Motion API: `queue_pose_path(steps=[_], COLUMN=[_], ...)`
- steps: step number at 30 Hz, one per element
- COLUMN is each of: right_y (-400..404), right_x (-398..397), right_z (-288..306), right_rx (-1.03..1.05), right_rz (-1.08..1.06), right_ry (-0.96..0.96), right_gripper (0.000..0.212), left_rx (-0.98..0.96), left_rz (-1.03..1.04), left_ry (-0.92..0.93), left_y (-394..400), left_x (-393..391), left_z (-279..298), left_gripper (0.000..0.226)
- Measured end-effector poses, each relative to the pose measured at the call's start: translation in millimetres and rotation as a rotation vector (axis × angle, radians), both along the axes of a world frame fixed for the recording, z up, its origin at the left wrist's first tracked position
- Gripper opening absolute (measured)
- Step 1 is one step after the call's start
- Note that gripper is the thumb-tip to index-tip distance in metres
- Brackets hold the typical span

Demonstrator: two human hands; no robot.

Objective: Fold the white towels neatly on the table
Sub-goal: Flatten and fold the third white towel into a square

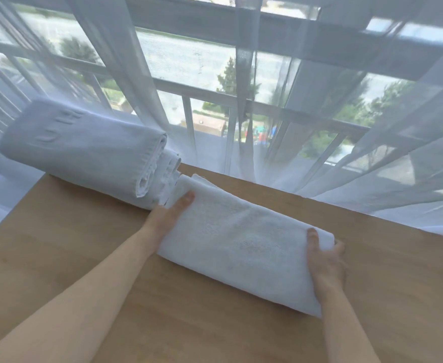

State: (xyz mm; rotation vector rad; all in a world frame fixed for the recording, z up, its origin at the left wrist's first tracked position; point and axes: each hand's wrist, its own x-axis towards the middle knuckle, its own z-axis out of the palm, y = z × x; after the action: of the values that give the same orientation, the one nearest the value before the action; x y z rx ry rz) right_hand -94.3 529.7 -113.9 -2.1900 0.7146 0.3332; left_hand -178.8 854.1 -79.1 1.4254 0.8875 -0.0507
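Note:
A folded white towel (pixel 241 239) lies across the middle of the wooden table (pixel 84 258). My left hand (pixel 168 218) grips its left end, thumb on top and fingers hidden beneath the cloth. My right hand (pixel 325 258) grips its right end, thumb on top and fingers curled round the outer edge. A stack of folded white towels (pixel 84 148) sits at the table's far left corner, touching the held towel's far left end.
Sheer white curtains (pixel 346 166) hang just behind the table's far edge, in front of a large window with a railing. Bare wooden tabletop lies in front of the towel and to its right.

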Motion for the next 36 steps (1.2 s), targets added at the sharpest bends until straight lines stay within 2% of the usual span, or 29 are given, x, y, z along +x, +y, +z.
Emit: queue_pose_path(steps=[7, 9, 15, 19, 24, 29, 33, 36], right_y=[33, 54, 149, 239, 350, 417, 443, 451], right_x=[-27, -36, -64, -67, -55, -21, 12, 23], right_z=[49, 70, 138, 166, 184, 193, 183, 154], right_rx=[-0.050, -0.073, -0.104, -0.076, -0.018, 0.036, 0.083, 0.067], right_rz=[-0.019, -0.009, 0.002, 0.045, 0.113, 0.155, 0.150, 0.150], right_ry=[-0.130, -0.173, -0.324, -0.384, -0.402, -0.390, -0.349, -0.256], right_gripper=[0.080, 0.079, 0.075, 0.075, 0.071, 0.075, 0.075, 0.075], left_rx=[0.074, 0.100, 0.074, 0.157, 0.250, 0.235, 0.228, 0.303], left_rz=[-0.114, -0.113, -0.076, 0.008, 0.120, 0.185, 0.123, 0.032], left_ry=[-0.009, -0.027, -0.054, -0.102, -0.118, -0.135, -0.113, 0.010], left_y=[25, 41, 139, 229, 337, 414, 450, 467], left_x=[-18, -26, -55, -59, -55, -32, -3, 14], left_z=[33, 46, 92, 118, 143, 151, 138, 104], left_gripper=[0.079, 0.084, 0.098, 0.102, 0.097, 0.099, 0.095, 0.102])
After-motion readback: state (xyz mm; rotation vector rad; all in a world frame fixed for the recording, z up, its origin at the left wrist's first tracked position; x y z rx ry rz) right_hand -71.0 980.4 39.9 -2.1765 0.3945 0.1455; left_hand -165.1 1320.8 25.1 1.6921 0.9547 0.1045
